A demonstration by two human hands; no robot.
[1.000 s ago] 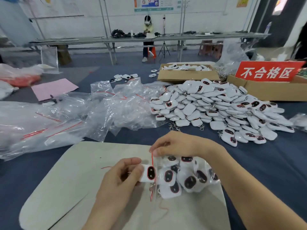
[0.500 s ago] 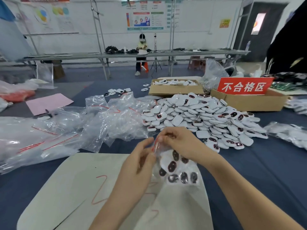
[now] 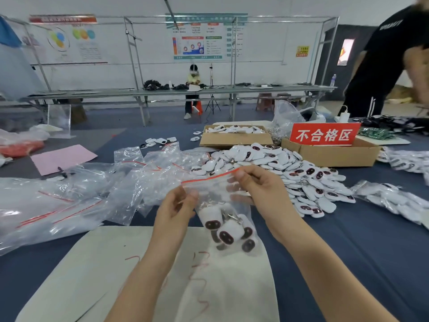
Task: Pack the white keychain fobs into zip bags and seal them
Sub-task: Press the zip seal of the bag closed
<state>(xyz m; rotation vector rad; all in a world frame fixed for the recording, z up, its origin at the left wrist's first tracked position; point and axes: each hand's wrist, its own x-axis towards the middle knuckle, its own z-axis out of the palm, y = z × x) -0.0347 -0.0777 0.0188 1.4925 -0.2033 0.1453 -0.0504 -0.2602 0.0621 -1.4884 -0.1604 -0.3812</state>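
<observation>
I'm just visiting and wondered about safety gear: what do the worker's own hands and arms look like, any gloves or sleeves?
No gear shows. The left hand and right hand are bare, without gloves, and I see no rings. Both forearms are uncovered as far as the frame reaches: no sleeves, watch or wristband in view.

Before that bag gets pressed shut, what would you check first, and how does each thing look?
1. Grip: the left hand and right hand each pinch one end of the zip bag at its top. Ok.
2. Contents: the fobs sit at the bottom, well below the red zip strip. Ok.
3. Strip shape: it runs straight between the two hands, with no fold showing. Ok.
4. Strip closed anywhere yet: cannot tell.
5. Count of fobs inside: they overlap, so cannot tell.
</observation>
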